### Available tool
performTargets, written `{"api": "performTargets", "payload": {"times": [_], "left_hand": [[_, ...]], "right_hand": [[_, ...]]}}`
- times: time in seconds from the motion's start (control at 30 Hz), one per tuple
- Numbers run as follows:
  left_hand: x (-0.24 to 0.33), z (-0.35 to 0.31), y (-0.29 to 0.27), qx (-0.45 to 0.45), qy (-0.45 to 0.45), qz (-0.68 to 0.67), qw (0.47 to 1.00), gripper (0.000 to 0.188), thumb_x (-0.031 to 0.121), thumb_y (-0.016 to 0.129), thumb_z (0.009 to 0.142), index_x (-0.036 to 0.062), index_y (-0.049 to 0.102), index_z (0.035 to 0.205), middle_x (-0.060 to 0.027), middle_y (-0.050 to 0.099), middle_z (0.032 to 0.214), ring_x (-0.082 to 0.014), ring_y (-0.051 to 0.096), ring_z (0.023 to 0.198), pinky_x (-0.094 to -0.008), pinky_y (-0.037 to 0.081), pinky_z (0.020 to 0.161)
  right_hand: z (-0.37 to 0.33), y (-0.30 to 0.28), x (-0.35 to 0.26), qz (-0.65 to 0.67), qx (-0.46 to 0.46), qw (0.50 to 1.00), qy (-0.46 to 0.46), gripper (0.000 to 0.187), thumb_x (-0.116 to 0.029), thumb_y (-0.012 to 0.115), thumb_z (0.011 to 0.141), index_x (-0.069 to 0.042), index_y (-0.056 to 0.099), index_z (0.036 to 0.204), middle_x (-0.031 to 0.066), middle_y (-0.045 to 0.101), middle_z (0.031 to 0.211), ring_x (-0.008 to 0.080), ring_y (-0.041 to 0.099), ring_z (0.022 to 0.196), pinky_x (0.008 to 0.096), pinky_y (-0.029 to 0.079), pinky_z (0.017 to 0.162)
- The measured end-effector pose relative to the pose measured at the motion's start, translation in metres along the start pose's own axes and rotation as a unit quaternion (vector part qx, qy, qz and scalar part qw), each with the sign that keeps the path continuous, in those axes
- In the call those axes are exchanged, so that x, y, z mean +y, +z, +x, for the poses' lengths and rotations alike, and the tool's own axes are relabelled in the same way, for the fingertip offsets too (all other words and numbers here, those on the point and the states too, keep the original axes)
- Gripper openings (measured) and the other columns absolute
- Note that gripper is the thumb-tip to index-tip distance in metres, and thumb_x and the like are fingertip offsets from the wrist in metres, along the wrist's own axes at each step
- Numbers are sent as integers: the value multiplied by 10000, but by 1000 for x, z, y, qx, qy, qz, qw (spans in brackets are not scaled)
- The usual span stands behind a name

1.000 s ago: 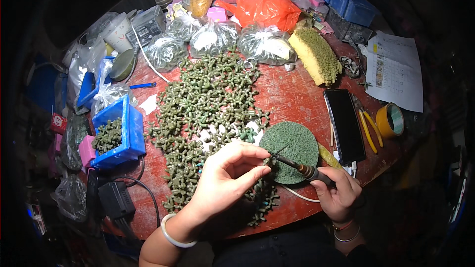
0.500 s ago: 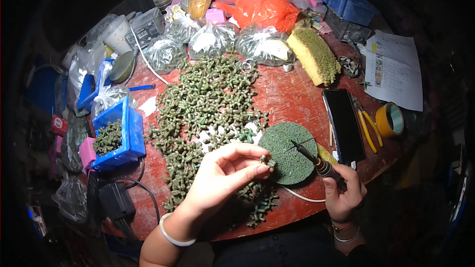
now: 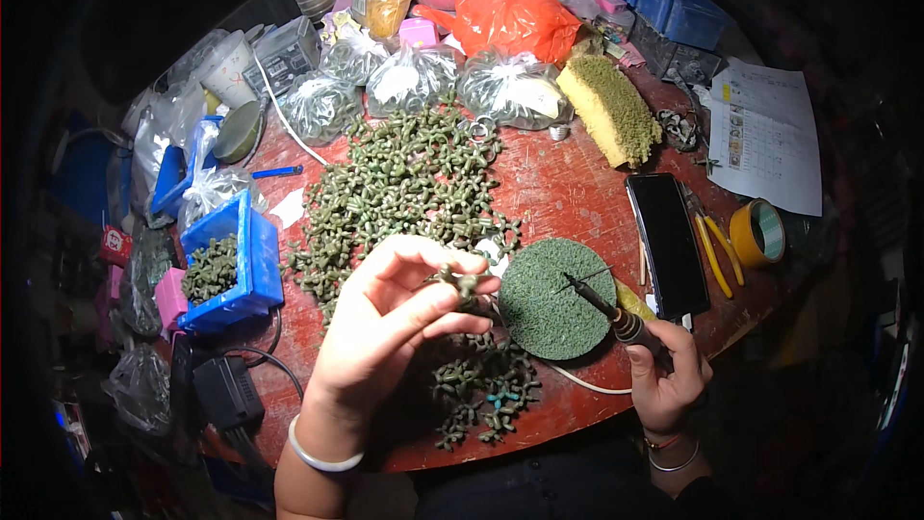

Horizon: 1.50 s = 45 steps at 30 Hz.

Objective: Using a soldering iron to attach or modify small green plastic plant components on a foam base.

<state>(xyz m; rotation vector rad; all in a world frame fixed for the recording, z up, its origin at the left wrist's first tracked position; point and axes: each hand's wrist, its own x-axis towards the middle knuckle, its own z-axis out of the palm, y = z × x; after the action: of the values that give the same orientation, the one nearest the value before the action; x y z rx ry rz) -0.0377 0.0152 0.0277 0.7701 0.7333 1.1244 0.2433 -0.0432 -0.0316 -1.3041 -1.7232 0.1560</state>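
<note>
My left hand [image 3: 380, 327], with a white bangle at its wrist, pinches a small dark-green branched piece [image 3: 460, 281] between thumb and fingers. It hovers over the near part of a broad pile of similar green pieces [image 3: 404, 178]. My right hand [image 3: 674, 371] grips a soldering-iron-like tool [image 3: 630, 327] with a dark handle and a thin pointed tip. The tip lies over a round green rough-textured disc [image 3: 541, 318], though contact with it is unclear. Nearer the table edge, a smaller heap of green pieces [image 3: 481, 390] is partly shaded by my left hand.
Left of the pile stands a blue bin [image 3: 252, 255] holding green pieces. Clear bags [image 3: 414, 82] and a red bag [image 3: 520, 14] line the back. A yellow sponge block [image 3: 602, 116], phone [image 3: 667, 246], pliers [image 3: 714, 250] and tape roll [image 3: 758, 231] lie right.
My left hand has moved left, away from the disc's edge, and turned with the green piece in it. My right hand and the tool have stayed almost still.
</note>
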Motion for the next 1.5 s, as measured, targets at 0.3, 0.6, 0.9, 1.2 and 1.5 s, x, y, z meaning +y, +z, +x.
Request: {"api": "performTargets", "payload": {"times": [0.3, 0.6, 0.9, 1.2, 1.5], "left_hand": [[0, 5, -19, 51, -22, 67, 996, 220, 36, 632, 950, 30, 545, 1151, -104, 645, 1086, -116, 617, 837, -253, 546, 682], [-12, 0, -6, 26, 19, 496, 868, 275, 44, 771, 802, 57, 591, 1010, 23, 535, 872, -50, 444, 715, -204, 390, 611], [-27, -3, 1, -20, 157, 654, 740, 163, 32, 687, 826, 26, 561, 929, -163, 529, 873, -381, 594, 775, -447, 490, 658], [-21, 0, -7, 55, 84, 464, 880, 110, 66, 745, 848, 42, 666, 921, -28, 612, 824, -107, 547, 693, -242, 441, 628], [-19, 1, -3, 17, -13, 266, 964, 66, 43, 713, 898, 7, 668, 930, -13, 659, 892, -60, 573, 819, -216, 454, 729]], "right_hand": [[-2, 2, 1, 7, 3, 1000, 4, 297, -199, 777, 869, -11, 643, 1056, 102, 654, 799, 226, 653, 659, 306, 506, 585], [0, -1, 0, -10, -4, 1000, 6, 297, -196, 785, 858, -9, 647, 1043, 115, 670, 817, 247, 666, 678, 318, 518, 597], [3, 0, -3, -14, -18, 1000, 12, 291, -189, 788, 853, -12, 645, 1034, 117, 662, 808, 254, 660, 667, 320, 515, 585], [19, -25, -15, -106, -96, 989, 31, 261, -129, 810, 798, -32, 664, 991, 85, 614, 729, 259, 634, 607, 351, 486, 534], [17, -26, -13, -128, -97, 987, 3, 275, -150, 827, 780, -39, 669, 976, 89, 612, 725, 264, 635, 609, 353, 484, 534]]}}
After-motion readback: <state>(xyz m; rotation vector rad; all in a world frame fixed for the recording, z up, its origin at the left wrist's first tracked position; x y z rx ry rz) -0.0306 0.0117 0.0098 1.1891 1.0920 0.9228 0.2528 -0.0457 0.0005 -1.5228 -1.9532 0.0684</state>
